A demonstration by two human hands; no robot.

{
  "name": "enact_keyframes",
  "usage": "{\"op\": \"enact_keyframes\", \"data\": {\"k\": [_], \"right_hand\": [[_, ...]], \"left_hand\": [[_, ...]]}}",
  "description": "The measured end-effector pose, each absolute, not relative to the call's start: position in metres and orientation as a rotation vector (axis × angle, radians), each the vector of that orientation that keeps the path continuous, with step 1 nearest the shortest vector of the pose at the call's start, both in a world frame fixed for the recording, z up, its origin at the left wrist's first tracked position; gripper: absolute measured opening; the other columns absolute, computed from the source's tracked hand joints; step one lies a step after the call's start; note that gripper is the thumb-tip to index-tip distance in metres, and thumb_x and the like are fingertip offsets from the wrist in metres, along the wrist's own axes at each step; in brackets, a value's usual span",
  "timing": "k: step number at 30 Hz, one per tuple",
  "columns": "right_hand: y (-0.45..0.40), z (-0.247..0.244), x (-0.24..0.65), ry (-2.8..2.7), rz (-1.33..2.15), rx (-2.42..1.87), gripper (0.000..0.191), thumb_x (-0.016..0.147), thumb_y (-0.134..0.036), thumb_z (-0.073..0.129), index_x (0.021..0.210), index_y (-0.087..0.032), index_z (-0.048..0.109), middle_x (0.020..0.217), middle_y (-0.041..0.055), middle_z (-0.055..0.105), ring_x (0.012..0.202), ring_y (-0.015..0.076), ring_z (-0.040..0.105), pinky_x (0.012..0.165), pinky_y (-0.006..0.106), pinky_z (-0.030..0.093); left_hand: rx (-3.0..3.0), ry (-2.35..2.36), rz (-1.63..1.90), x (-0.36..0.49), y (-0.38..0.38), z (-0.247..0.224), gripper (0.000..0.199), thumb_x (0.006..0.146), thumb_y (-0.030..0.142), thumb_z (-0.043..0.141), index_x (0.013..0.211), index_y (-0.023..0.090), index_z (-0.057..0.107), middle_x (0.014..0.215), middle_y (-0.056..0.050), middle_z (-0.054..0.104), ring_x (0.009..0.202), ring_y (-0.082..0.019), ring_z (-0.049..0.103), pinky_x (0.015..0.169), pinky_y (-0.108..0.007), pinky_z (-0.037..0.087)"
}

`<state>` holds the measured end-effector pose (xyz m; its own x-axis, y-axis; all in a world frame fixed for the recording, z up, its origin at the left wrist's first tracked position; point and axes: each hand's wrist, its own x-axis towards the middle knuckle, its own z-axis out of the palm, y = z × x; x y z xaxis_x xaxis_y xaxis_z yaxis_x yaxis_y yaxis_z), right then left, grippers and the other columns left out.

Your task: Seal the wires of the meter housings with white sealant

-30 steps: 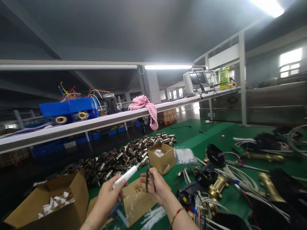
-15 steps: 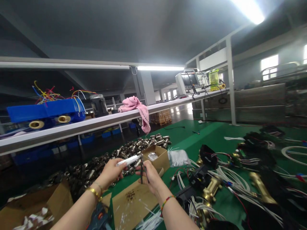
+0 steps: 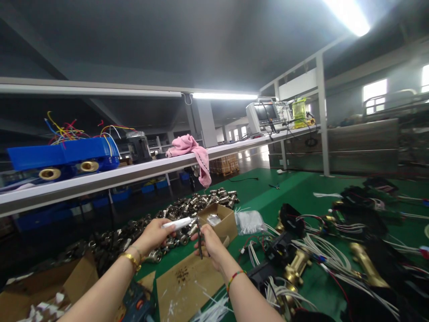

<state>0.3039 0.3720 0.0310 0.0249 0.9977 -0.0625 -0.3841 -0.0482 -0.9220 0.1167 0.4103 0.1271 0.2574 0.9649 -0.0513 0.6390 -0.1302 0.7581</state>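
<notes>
My left hand [image 3: 157,235] is closed on a white tube [image 3: 178,224], which points to the right. A pair of dark pliers [image 3: 200,243] is in my right hand [image 3: 210,243], its tip touching or very near the tube's narrow right end. Whatever lies between tip and tube is too small to make out. Both hands are raised over a brown cardboard sheet [image 3: 187,281] on the green table. Just behind my right hand stands an open cardboard box [image 3: 225,222] with a clear bag inside.
Metal fittings [image 3: 187,205] are heaped behind my hands. Brass parts [image 3: 296,266] with white cables spread over the right. An open carton [image 3: 80,279] holds white scraps at lower left. A shelf [image 3: 150,165] with a pink cloth [image 3: 189,147] runs across the back.
The pliers' handles look closer together than before. My left hand and the tube have shifted slightly left.
</notes>
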Motion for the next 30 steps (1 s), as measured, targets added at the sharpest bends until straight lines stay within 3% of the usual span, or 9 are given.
{"op": "enact_keyframes", "data": {"k": [5, 13, 20, 30], "right_hand": [[0.381, 0.029, 0.312, -0.888, 1.350, -1.020, 0.035, 0.102, -0.047, 0.054, 0.118, -0.016, 0.059, 0.102, 0.0056, 0.064, 0.076, 0.0153, 0.062, 0.064, 0.030, 0.055], [0.398, 0.021, 0.318, -0.881, 1.265, -1.126, 0.032, 0.102, -0.044, 0.056, 0.116, -0.015, 0.060, 0.097, 0.0039, 0.064, 0.071, 0.0137, 0.061, 0.062, 0.028, 0.055], [0.416, 0.026, 0.327, -0.746, 1.224, -1.282, 0.032, 0.102, -0.042, 0.058, 0.119, -0.015, 0.060, 0.100, 0.0049, 0.064, 0.076, 0.0151, 0.063, 0.066, 0.030, 0.057], [0.429, 0.022, 0.361, -0.643, 1.268, -1.490, 0.030, 0.101, -0.041, 0.060, 0.115, -0.014, 0.061, 0.101, 0.0052, 0.065, 0.078, 0.0156, 0.064, 0.067, 0.030, 0.058]], "left_hand": [[1.894, 1.469, 0.517, 0.120, 0.424, 0.141, 0.024, 0.101, 0.035, 0.059, 0.097, 0.012, 0.063, 0.072, 0.004, 0.059, 0.047, -0.005, 0.045, 0.044, -0.017, 0.039], [1.909, 1.513, 0.382, 0.131, 0.442, 0.145, 0.026, 0.102, 0.038, 0.057, 0.099, 0.012, 0.062, 0.075, 0.002, 0.059, 0.050, -0.006, 0.047, 0.046, -0.018, 0.042], [1.932, 1.588, 0.265, 0.168, 0.467, 0.143, 0.029, 0.100, 0.041, 0.060, 0.101, 0.012, 0.063, 0.085, -0.001, 0.063, 0.064, -0.010, 0.059, 0.058, -0.023, 0.053], [2.024, 1.663, 0.130, 0.227, 0.481, 0.142, 0.026, 0.097, 0.038, 0.065, 0.099, 0.012, 0.064, 0.090, -0.003, 0.065, 0.074, -0.014, 0.064, 0.067, -0.028, 0.057]]}}
